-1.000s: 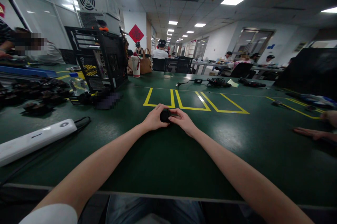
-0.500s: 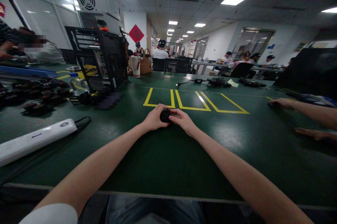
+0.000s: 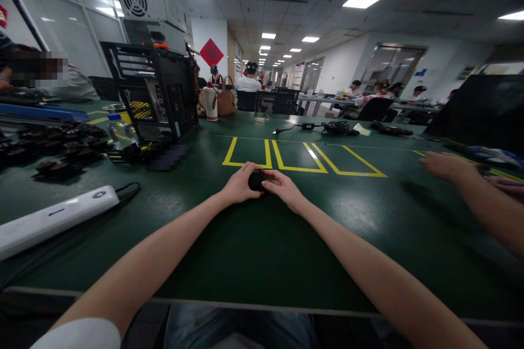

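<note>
A small, round black object [image 3: 256, 181] is held between my two hands, low over the green tabletop [image 3: 254, 250]. My left hand [image 3: 239, 184] curls around its left side, thumb below and fingers above. From the right, the fingertips of my right hand [image 3: 284, 188] press against it. Fingers hide part of the object, so its exact kind does not show. Just beyond my hands lie three yellow tape outlines [image 3: 301, 169] on the table.
At left stand a white power strip [image 3: 61, 218], a pile of black parts [image 3: 53, 144], a plastic bottle [image 3: 121, 133] and an open computer case [image 3: 164, 92]. Black cables [image 3: 338, 128] lie at the back. Another person's hand [image 3: 448, 166] reaches in from the right.
My hands and the black object look the same. At the right, the other person's hands have shifted; the nearer one has left its spot flat on the table.
</note>
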A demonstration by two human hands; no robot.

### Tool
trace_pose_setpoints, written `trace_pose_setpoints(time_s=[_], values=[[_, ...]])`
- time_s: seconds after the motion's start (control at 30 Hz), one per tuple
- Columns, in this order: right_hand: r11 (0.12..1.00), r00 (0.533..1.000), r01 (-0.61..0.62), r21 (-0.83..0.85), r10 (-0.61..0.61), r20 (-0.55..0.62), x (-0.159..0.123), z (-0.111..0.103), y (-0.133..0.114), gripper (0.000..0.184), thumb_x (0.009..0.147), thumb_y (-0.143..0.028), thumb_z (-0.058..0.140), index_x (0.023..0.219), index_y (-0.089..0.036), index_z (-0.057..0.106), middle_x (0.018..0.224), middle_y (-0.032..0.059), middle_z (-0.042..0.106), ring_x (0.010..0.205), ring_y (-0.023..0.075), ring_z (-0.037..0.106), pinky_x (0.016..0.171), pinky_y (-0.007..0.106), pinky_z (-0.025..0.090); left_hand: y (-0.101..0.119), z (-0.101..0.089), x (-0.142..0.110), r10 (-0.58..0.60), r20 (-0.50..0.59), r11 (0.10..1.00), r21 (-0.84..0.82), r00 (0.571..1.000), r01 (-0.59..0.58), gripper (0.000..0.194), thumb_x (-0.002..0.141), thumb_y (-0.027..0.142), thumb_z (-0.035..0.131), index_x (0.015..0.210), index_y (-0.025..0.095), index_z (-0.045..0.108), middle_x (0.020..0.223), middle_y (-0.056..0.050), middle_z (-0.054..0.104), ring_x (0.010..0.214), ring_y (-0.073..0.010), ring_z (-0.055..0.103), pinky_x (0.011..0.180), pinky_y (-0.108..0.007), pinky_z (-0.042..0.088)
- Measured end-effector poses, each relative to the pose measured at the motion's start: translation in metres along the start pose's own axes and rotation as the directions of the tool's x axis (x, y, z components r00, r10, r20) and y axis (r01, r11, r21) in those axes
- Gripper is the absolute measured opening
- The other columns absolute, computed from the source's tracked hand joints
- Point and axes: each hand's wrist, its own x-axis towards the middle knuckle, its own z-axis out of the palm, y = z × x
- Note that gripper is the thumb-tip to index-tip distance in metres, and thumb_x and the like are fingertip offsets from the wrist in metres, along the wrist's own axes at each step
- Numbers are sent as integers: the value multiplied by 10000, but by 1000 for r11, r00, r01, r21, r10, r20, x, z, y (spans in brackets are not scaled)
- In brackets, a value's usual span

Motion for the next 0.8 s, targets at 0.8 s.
trace_pose_setpoints(time_s=[0.8], values=[[998,998,65,15,-65,-7,-1,2,2,199,679,-239,607,851,-215,509,962,-1,532,857,136,565,829,346,437,-4,2,1,18,-11,999,34,1000,-18,552,570,288,661,1057,226,409,1027,-27,458,928,-202,496,796,-347,435]])
